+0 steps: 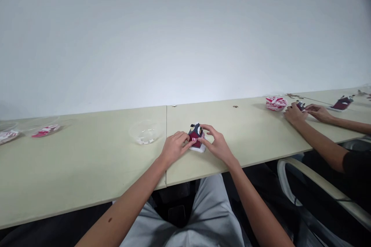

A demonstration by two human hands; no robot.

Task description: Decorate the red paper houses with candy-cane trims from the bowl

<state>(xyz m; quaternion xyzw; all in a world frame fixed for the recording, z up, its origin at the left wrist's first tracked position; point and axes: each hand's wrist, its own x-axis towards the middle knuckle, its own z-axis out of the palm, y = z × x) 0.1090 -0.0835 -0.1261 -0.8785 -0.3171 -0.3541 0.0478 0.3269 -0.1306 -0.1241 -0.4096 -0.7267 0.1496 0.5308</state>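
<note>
A small dark red model house (195,141) with dark trim, a few white stripes on its front and a white base stands upright on the table, between my hands. My left hand (175,147) has its fingers curled at the house's left side, the thumb pressed to the front near the stripes. From the right, my right hand (218,144) pinches the house, its forefinger at the roof and its thumb on the front. Whether a small piece sits under my fingertips, I cannot make out. A clear plastic bowl (145,133) with a few white bits is left of the house.
The pale table (95,162) runs along a white wall. Clear bowls with red and white pieces (46,130) stand far left. At right, a co-worker's hands (295,114) work on a similar house near a bowl of red-white pieces (276,103). Another house (342,103) stands beyond.
</note>
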